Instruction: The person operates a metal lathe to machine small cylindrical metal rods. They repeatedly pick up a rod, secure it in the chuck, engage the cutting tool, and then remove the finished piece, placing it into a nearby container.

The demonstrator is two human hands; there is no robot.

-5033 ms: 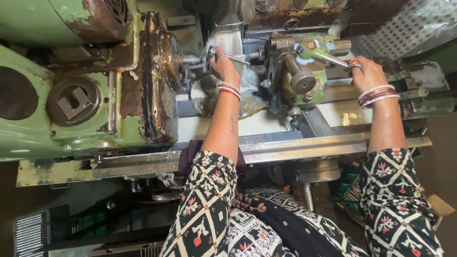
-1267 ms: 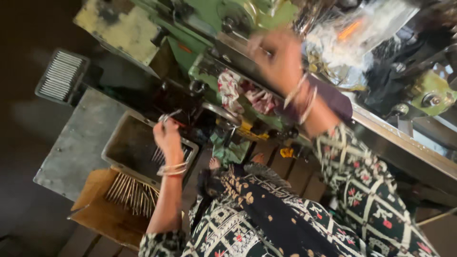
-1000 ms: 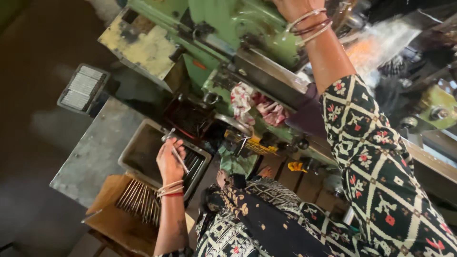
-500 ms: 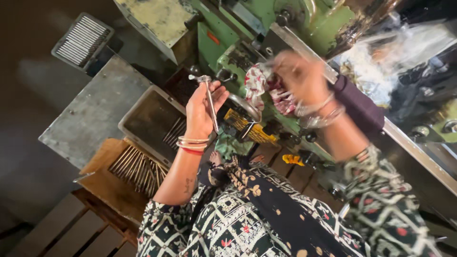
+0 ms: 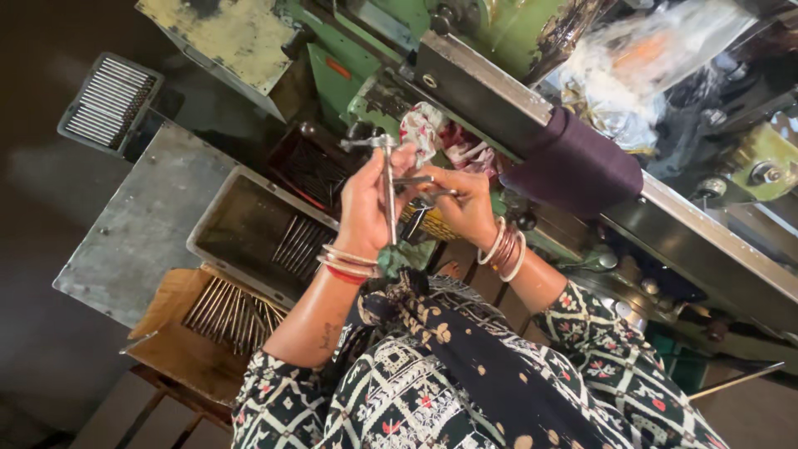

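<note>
The left hand (image 5: 366, 208) grips a slim, shiny metal rod (image 5: 389, 195) upright, fingers curled round its shaft; a short crosspiece sits at the rod's top end. The right hand (image 5: 465, 208) pinches a second thin metal pin (image 5: 413, 180) held crosswise against it. Both hover above the grey metal tray (image 5: 218, 218), near its right-hand corner, where similar rods lie.

Left hand (image 5: 363, 208) gripping metal rod (image 5: 388, 195), right hand (image 5: 464, 204) pinching smaller rod (image 5: 413, 180), green machine (image 5: 349, 50) behind
</note>
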